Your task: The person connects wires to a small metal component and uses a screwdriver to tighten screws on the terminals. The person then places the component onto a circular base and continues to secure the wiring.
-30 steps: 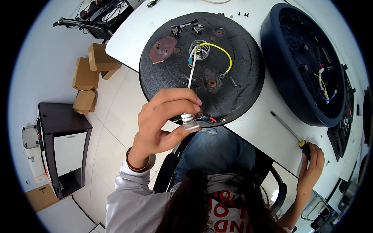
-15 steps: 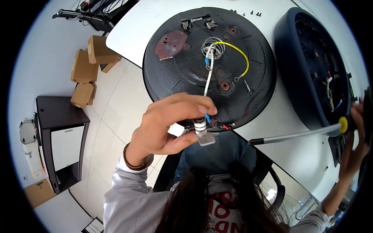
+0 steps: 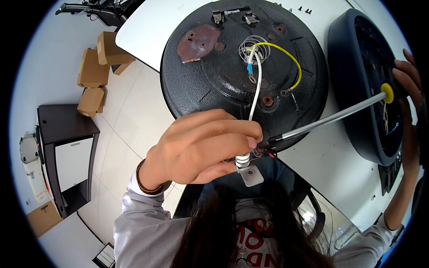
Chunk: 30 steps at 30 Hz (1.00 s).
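A round black metal plate [image 3: 201, 96] lies on the white table at its near edge. My left hand [image 3: 205, 143] is closed at the plate's near rim, pinching a small white-and-metal fitting [image 3: 243, 160] with a flat metal tab. A white wire [image 3: 257, 94] runs from the coiled wire at the plate's centre down to these fingers. My right hand [image 3: 407, 89] grips a screwdriver [image 3: 333, 116] at the right edge; its handle is mostly hidden. The screwdriver's black tip reaches my left fingertips; whether it touches a screw cannot be seen. A yellow wire [image 3: 298, 67] ends in a loose ring terminal.
A dark blue oval housing [image 3: 342, 89] with wires inside stands on the right of the table [image 3: 308, 154]. Several small screws [image 3: 307, 10] lie at the back. Cardboard boxes [image 3: 93, 68] and a dark cabinet [image 3: 67, 120] are on the floor at left.
The screwdriver has swung up and left, its tip coming to my left fingertips. My right hand has risen with it. The left hand's fingers have closed further over the fitting.
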Tool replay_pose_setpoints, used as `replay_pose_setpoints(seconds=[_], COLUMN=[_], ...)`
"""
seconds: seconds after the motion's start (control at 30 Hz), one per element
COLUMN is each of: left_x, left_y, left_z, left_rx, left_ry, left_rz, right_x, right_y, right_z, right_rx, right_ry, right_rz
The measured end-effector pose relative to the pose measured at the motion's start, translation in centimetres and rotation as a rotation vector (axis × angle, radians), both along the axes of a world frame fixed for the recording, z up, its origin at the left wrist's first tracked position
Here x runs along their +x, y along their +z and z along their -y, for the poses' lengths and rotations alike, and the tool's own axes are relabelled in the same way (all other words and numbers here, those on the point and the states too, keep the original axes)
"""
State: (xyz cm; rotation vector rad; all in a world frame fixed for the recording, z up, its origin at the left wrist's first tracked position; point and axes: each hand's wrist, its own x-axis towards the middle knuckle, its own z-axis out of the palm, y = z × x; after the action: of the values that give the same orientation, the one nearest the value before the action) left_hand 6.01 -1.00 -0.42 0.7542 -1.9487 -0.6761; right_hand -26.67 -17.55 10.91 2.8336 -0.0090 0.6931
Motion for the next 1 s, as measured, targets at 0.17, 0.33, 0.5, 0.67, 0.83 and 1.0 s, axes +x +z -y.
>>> replay_pose_setpoints(seconds=[0.17, 0.33, 0.5, 0.67, 0.83, 1.0], left_x=[0.1, 0.0, -0.3, -0.6, -0.4, -0.2], left_y=[-0.1, 0.1, 0.3, 0.2, 0.0, -0.4], left_z=[0.0, 0.2, 0.0, 0.1, 0.5, 1.0], left_rx=[0.021, 0.012, 0.022, 0.026, 0.049, 0.171], left_ry=[-0.015, -0.025, 0.012, -0.010, -0.092, -0.163], left_rz=[-0.039, -0.021, -0.045, -0.037, -0.014, -0.215], right_x=[-0.5, 0.0, 0.1, 0.3, 1.0, 1.8], right_y=[-1.0, -1.3, -1.3, -1.3, -0.8, -0.6], right_z=[-0.1, 0.3, 0.3, 0.7, 1.4, 1.7], right_rx=[0.022, 0.045, 0.052, 0.070, 0.100, 0.195], right_ry=[-0.042, 0.000, 0.005, 0.009, -0.018, -0.103], right_rz=[0.017, -0.009, -0.018, -0.037, -0.069, -0.137])
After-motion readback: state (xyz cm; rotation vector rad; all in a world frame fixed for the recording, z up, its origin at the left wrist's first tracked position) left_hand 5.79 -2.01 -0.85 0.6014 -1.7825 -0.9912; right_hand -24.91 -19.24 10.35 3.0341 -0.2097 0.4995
